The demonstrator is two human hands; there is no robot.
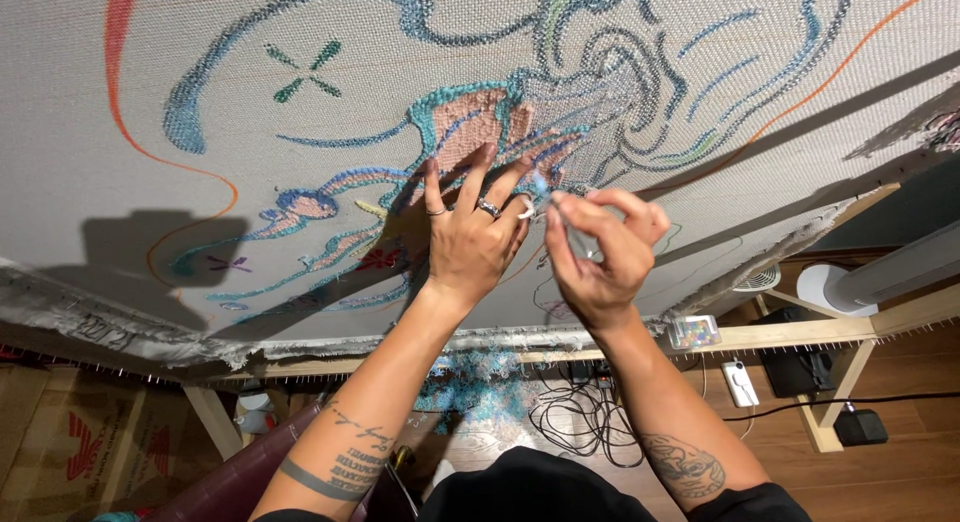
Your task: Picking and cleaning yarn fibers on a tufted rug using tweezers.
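— What sits low on the left?
— A brown cardboard box (85,447) with red marks.
— And the hands?
— The left hand (470,237) lies spread flat on the stretched cream tufting cloth (400,42); the right hand (600,257) pinches a small pale-blue yarn tuft (541,185) against it.

- Bright, even light fell on the stretched canvas (300,162), with no glare.
- A hard dark shadow sat at the left, and softer ones lay beneath both hands.
- Frame beams bowed at the wide-angle edges.
- The right hand (600,257) showed slight blur at its fingertips.
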